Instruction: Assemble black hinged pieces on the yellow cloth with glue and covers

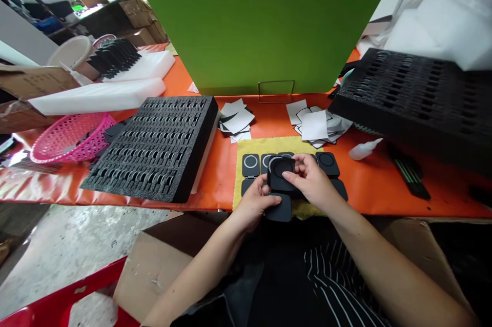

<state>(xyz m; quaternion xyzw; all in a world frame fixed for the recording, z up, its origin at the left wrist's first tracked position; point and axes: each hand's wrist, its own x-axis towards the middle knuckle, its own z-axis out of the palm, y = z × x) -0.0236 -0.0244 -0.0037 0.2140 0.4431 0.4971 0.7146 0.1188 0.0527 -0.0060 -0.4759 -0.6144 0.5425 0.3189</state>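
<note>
My left hand [257,201] and my right hand [313,179] both grip a black folding charger pad [282,176] held just above a yellow cloth [246,148] at the table's front edge. Its lower square flap [279,211] hangs down past the edge. My right thumb and fingers pinch the pad's upper right corner; my left fingers wrap its left side. Several more black charger pads [250,163] with white rings lie in rows on the cloth behind my hands.
A black foam tray [157,147] with slots lies left; another [415,91] sits raised at right. Piles of white paper squares [236,121] [317,124], a pink basket [69,137], a small white bottle [363,149] and a green screen [261,19] stand on the orange table [384,183].
</note>
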